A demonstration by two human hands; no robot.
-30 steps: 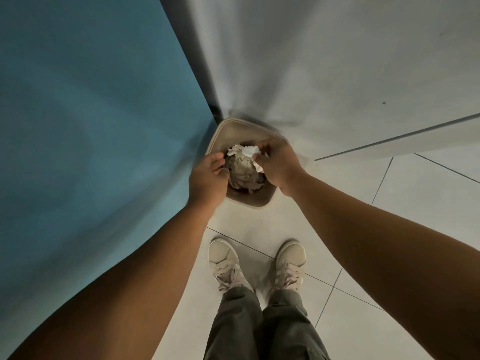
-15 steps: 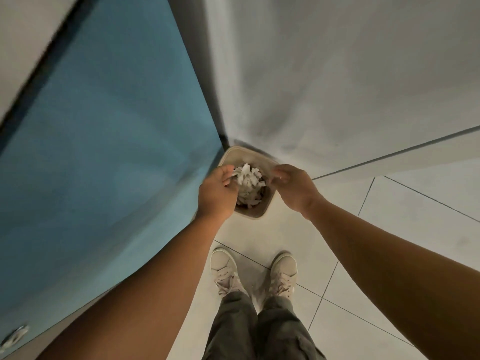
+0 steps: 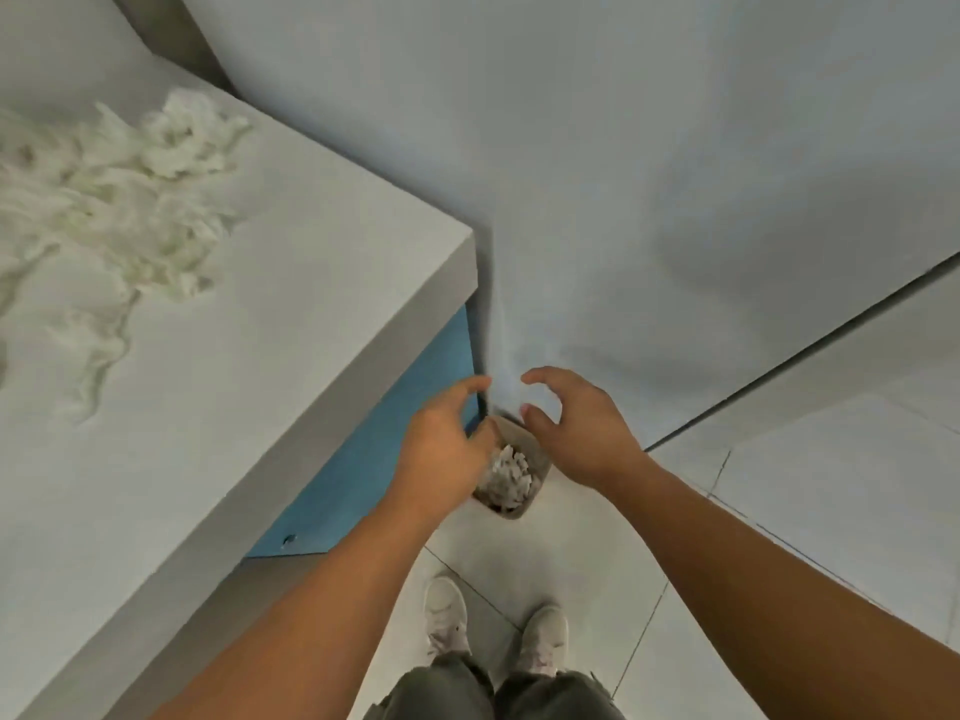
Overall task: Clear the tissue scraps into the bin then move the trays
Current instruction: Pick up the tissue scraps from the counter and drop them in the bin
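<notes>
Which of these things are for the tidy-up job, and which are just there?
For the job:
- bin, with tissue scraps inside
- tissue pile on the white table
- left hand and right hand, both empty above the bin
- no trays in view

Just there:
- shoes
- blue panel
- floor tiles

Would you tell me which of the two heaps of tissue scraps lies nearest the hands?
The heap in the bin on the floor, just below the left hand and right hand; the other heap sprawls on the tabletop.
</notes>
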